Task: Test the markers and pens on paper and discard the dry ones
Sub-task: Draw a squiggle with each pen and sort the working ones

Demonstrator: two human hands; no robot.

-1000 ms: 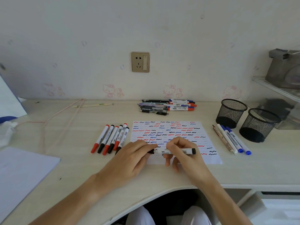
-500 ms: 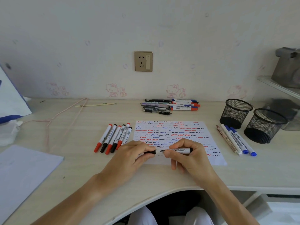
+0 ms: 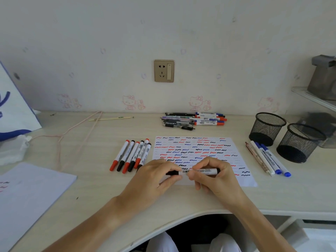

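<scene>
Both forearms angled in over bench (image 3: 94, 182), left hand (image 3: 154, 180) pinching black cap end of marker (image 3: 198, 172), right hand (image 3: 216, 177) curled round its barrel, marker level above scribbled paper (image 3: 192, 148), marker row (image 3: 131, 155) left, mesh cups (image 3: 267, 128) right.

Surfaces: mostly matt.
Desk (image 3: 94, 142) pale wood-grain laminate; paper (image 3: 198, 144) matt; markers (image 3: 131, 155) glossy plastic; cups (image 3: 267, 128) black wire mesh, right.

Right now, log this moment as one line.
left hand: pinches cap end | right hand: grips marker | marker over paper | cups empty
</scene>
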